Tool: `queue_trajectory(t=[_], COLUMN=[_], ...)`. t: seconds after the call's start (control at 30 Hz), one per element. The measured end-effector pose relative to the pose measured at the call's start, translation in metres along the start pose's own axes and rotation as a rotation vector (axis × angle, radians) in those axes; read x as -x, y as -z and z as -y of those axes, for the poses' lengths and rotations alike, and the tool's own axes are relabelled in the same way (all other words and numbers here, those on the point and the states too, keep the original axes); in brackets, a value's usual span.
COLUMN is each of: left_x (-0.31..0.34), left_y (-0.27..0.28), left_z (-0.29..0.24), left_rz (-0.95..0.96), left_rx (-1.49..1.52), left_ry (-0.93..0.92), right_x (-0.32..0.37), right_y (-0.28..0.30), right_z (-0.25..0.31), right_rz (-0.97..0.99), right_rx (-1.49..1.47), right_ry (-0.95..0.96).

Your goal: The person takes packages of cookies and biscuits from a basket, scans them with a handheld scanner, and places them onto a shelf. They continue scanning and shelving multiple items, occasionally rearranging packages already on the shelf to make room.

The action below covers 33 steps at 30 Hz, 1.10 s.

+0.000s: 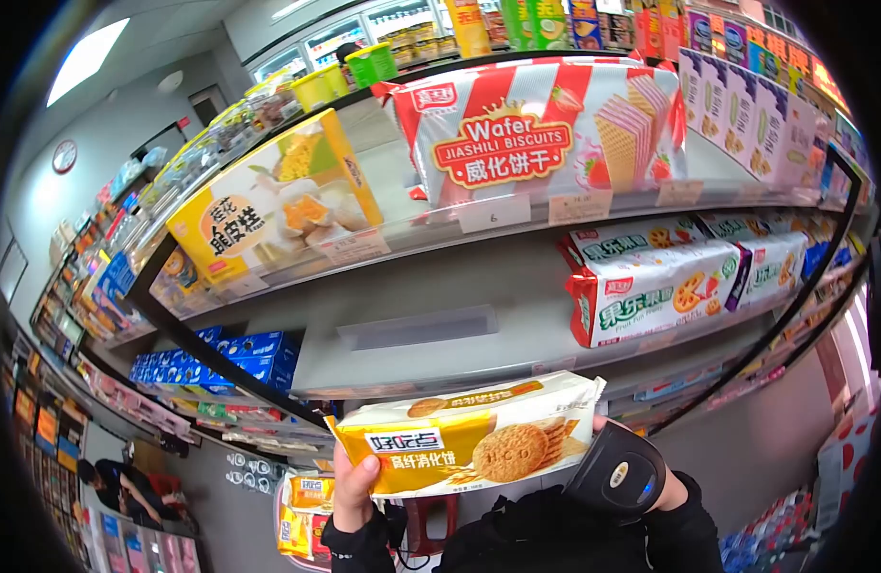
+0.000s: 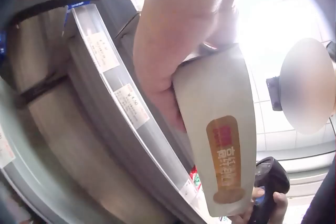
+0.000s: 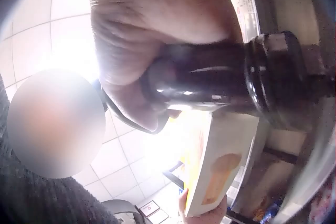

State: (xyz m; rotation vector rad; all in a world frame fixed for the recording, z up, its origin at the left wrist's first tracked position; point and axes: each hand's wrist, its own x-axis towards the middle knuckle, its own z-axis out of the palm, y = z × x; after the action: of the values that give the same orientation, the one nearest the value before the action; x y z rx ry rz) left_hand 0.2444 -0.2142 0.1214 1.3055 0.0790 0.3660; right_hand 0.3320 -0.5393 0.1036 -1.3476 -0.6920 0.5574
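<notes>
Before the shelves, my left hand (image 1: 353,485) grips the left end of a yellow and white biscuit packet (image 1: 479,441), its thumb on the front. Round biscuits are printed on that face, which is turned toward the head camera. The left wrist view shows the packet's narrow white side (image 2: 215,129) with an orange label. A black handheld barcode scanner (image 1: 617,473) is held in my right hand (image 1: 672,492), close to the packet's right end. Its dark handle (image 3: 205,77) lies across the palm in the right wrist view. In the head view the scanner hides most of the right fingers.
A red-striped wafer bag (image 1: 546,134) and a yellow cake box (image 1: 273,205) stand on the upper shelf. White biscuit packs (image 1: 660,286) and blue boxes (image 1: 221,361) occupy the shelf below. A black frame bar (image 1: 230,353) slants at left. More packets (image 1: 302,520) lie low behind the left arm.
</notes>
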Motion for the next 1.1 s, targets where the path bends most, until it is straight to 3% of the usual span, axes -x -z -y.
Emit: queue_trajectory(t=[0.17,0.3,0.37,0.43,0.47,0.57,0.9,0.97,1.03,1.07,1.1], left_x=[-0.015,-0.017,-0.018,-0.021,-0.023,-0.036,-0.092,-0.107,-0.126,-0.129,-0.131], left_y=[-0.002,-0.016,-0.020,-0.022,-0.018,-0.022,0.004,0.010,0.017,0.014,0.010], left_z=[-0.008,-0.015,-0.016,-0.022,-0.024,-0.026,-0.041,-0.046,-0.051,-0.061,-0.070], left_rz=[0.124,0.146,0.147,0.137,0.147,0.108,-0.084,-0.120,-0.103,-0.076,-0.049], left_rx=[-0.130,-0.195,-0.210,-0.209,-0.219,-0.129,0.126,0.047,0.084,0.046,0.007], left_ry=[-0.054,-0.041,-0.065,-0.078,-0.126,-0.178,0.075,0.063,0.095,0.113,0.134], right_x=[0.005,0.012,0.013,0.008,0.005,-0.001,-0.021,-0.018,-0.018,-0.017,-0.017], right_y=[0.019,0.032,0.032,0.034,0.031,0.029,0.029,0.036,0.038,0.034,0.034], right_z=[0.003,-0.007,0.000,0.011,0.013,0.018,0.023,0.012,0.010,0.018,0.019], right_rz=[0.015,0.008,-0.020,0.014,-0.050,-0.060,-0.037,0.066,0.062,0.060,0.077], right_rx=[-0.025,0.062,-0.036,-0.167,-0.311,-0.241,0.068,0.086,-0.128,0.096,0.103], right_ry=[0.013,0.143,0.106,-0.105,-0.114,-0.067,0.188,0.138,-0.010,0.052,0.051])
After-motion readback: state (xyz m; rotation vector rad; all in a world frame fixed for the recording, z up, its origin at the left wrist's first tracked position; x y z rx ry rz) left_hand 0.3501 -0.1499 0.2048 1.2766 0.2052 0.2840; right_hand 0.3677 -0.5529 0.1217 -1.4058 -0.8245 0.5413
